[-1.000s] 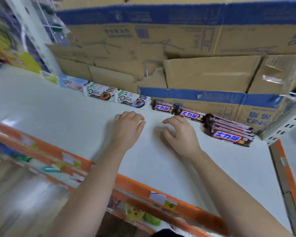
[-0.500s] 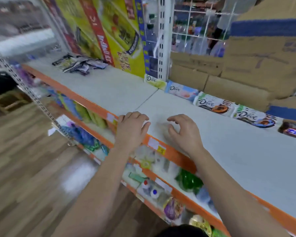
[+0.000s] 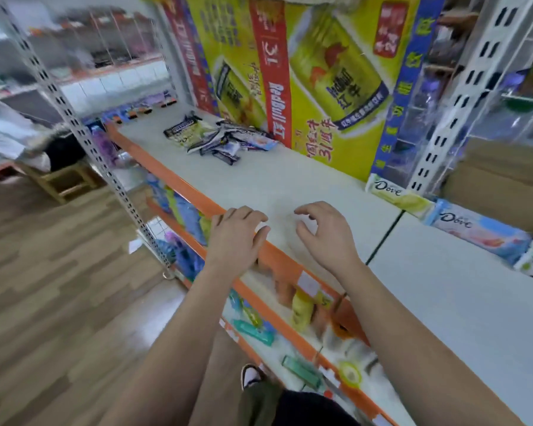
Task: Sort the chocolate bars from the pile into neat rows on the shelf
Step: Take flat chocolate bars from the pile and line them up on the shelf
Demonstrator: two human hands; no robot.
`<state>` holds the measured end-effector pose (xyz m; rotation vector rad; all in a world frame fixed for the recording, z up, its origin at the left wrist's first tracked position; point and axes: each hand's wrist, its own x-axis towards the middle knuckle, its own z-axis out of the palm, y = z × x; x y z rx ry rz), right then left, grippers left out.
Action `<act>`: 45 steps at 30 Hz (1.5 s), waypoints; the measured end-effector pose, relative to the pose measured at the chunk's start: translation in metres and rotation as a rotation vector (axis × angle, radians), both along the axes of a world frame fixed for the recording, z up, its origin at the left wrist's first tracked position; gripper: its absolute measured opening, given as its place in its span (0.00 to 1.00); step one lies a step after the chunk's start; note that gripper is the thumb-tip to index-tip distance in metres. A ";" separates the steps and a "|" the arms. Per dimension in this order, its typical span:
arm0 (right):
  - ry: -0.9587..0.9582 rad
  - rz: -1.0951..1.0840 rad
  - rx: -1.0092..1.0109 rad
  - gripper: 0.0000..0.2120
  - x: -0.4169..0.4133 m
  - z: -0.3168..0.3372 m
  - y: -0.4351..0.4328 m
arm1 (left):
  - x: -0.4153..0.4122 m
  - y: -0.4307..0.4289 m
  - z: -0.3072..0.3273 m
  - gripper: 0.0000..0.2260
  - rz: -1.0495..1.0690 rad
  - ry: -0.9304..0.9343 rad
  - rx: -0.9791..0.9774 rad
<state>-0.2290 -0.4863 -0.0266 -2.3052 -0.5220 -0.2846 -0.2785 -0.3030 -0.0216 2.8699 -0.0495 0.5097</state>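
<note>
Both hands hover empty over the shelf (image 3: pixel 290 182), left hand (image 3: pixel 236 233) loosely curled, right hand (image 3: pixel 326 233) half-open, likely heading for the chocolate pile (image 3: pixel 219 138) well beyond, the Dove bars (image 3: pixel 443 216) already rowed rightward.

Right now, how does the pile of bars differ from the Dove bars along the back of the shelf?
The pile is jumbled, with bars overlapping at mixed angles; the Dove bars lie flat, end to end in one line. The pile is mostly dark wrappers; the Dove bars are pale. Both rest on the same shelf, untouched by either hand.
</note>
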 end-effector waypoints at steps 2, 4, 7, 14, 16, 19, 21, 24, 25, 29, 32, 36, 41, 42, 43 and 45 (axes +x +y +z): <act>0.004 0.014 0.014 0.14 0.032 0.001 0.031 | 0.031 0.032 0.005 0.12 0.002 0.027 0.000; 0.004 0.019 0.023 0.12 0.069 0.004 0.063 | 0.065 0.064 0.013 0.12 0.010 0.037 0.008; -0.007 0.035 0.013 0.10 0.116 0.011 0.106 | 0.105 0.106 0.020 0.12 0.043 0.036 -0.006; -0.044 0.085 0.043 0.09 0.183 0.021 0.191 | 0.168 0.188 0.011 0.11 0.094 0.062 -0.056; -0.047 0.078 0.039 0.09 0.202 0.024 0.212 | 0.186 0.211 0.006 0.11 0.100 0.057 -0.080; -0.093 0.066 0.017 0.09 0.233 0.031 0.245 | 0.217 0.250 0.000 0.11 0.082 0.047 -0.115; -0.098 0.066 -0.046 0.11 0.255 0.035 0.268 | 0.240 0.277 -0.003 0.11 0.066 0.051 -0.124; -0.080 0.125 -0.204 0.12 0.292 0.039 0.304 | 0.275 0.315 -0.004 0.10 0.014 0.049 -0.122; -0.068 0.149 -0.255 0.12 0.302 0.038 0.315 | 0.286 0.327 -0.004 0.10 0.000 0.048 -0.116; 0.025 0.200 -0.445 0.15 0.334 0.029 0.357 | 0.327 0.364 -0.004 0.10 -0.085 0.064 -0.133; 0.175 0.208 -0.520 0.16 0.347 0.028 0.377 | 0.350 0.382 -0.008 0.10 -0.186 0.060 -0.176; 0.257 0.242 -0.547 0.19 0.354 0.025 0.383 | 0.369 0.392 -0.016 0.10 -0.279 0.040 -0.162; 0.260 0.268 -0.603 0.22 0.358 0.023 0.384 | 0.382 0.395 -0.019 0.07 -0.332 0.016 -0.177; 0.248 0.271 -0.623 0.21 0.358 0.023 0.383 | 0.384 0.397 -0.020 0.07 -0.338 0.016 -0.166; 0.238 0.271 -0.644 0.21 0.359 0.023 0.382 | 0.385 0.398 -0.020 0.06 -0.342 0.014 -0.158; 0.219 0.270 -0.673 0.21 0.358 0.023 0.381 | 0.387 0.401 -0.020 0.05 -0.340 0.001 -0.154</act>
